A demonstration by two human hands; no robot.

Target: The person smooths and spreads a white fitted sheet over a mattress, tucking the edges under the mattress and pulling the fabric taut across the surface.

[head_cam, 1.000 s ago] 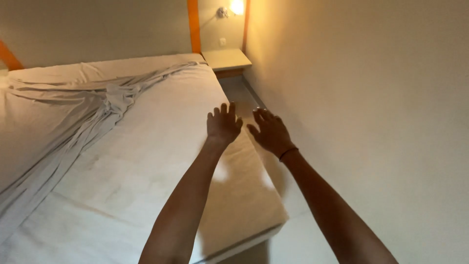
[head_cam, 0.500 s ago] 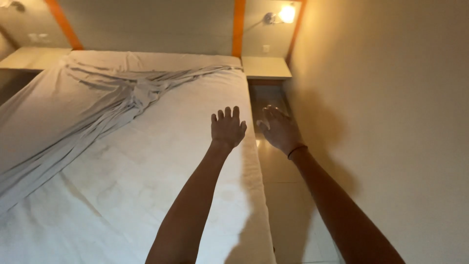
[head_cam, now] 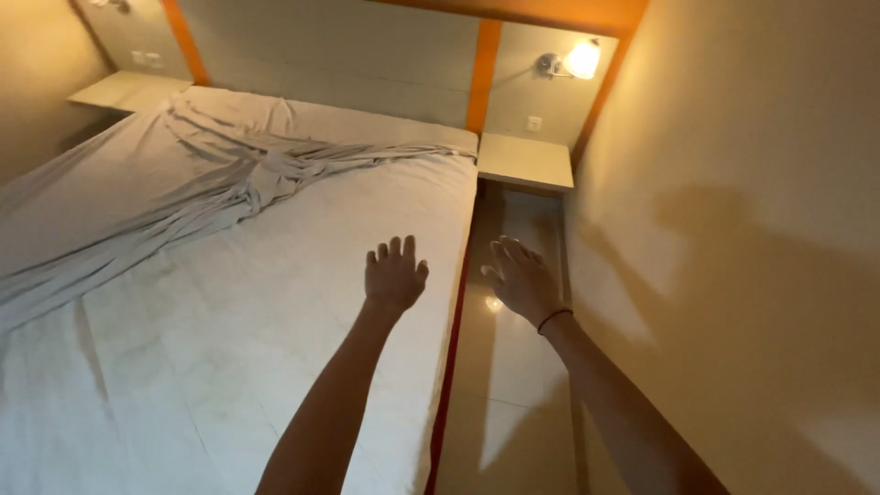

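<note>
Mattress [head_cam: 275,302] under outstretched hands [head_cam: 394,275].

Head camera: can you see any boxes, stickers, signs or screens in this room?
None in view: no package, label, sign or screen.
Wall socket: small white square plate above the bedside shelf.
Switch plate: small pale plate on the wall at top left.

Bed sheet [head_cam: 275,302] plain white, grey rumpled band upper left. Headboard strips [head_cam: 483,73] orange. Bedside shelf [head_cam: 525,162] white. Wall [head_cam: 752,229] beige. Floor [head_cam: 509,385] glossy tan. Wrist band [head_cam: 554,317] dark, lower right.
</note>
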